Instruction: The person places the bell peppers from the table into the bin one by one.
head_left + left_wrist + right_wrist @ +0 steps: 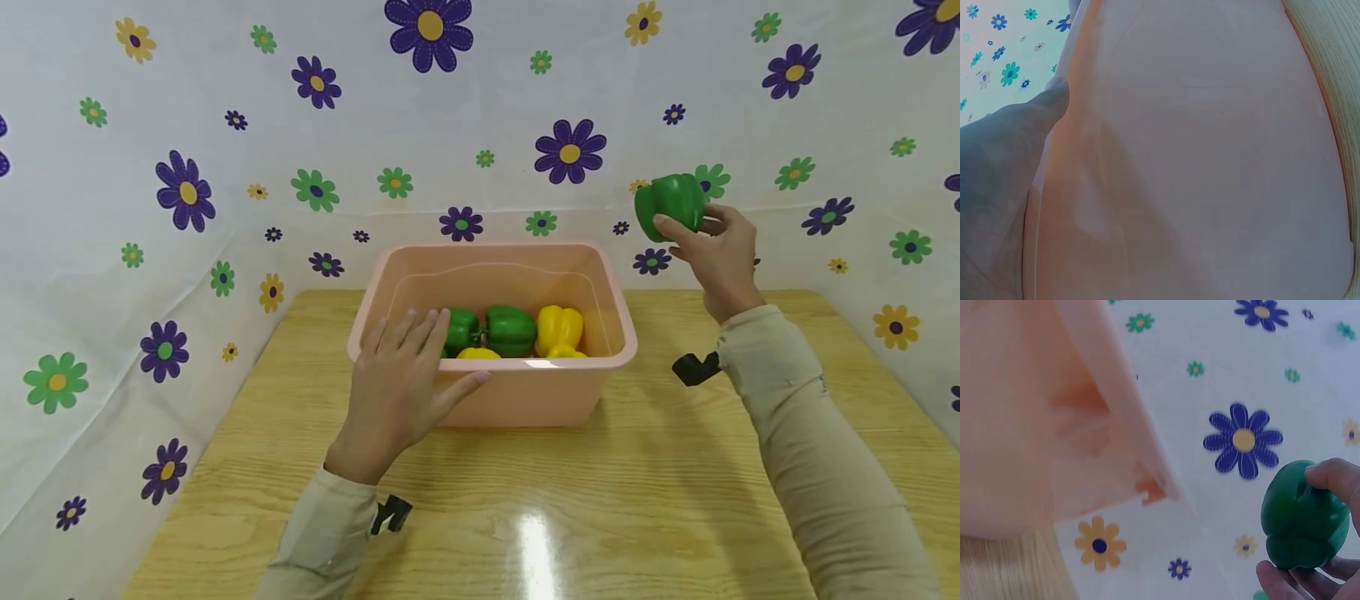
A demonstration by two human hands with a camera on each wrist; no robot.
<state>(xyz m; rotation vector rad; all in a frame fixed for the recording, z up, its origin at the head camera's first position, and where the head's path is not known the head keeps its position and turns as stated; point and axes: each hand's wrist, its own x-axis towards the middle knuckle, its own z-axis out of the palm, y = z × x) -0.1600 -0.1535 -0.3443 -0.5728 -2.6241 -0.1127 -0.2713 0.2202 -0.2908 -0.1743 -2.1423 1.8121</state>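
In the head view my right hand grips a green bell pepper, held up in the air to the right of a pink plastic bin. The right wrist view shows this green pepper between thumb and fingers. My left hand lies on the bin's near rim at the left, fingers straight and reaching over the edge. Inside the bin are green peppers and yellow peppers; the left hand and the near wall hide some of them. The left wrist view has the thumb against the bin's rim.
The bin stands on a wooden table near its back edge. Behind and at both sides hangs a white cloth with printed flowers. A black wrist mount juts from the right sleeve, another from the left.
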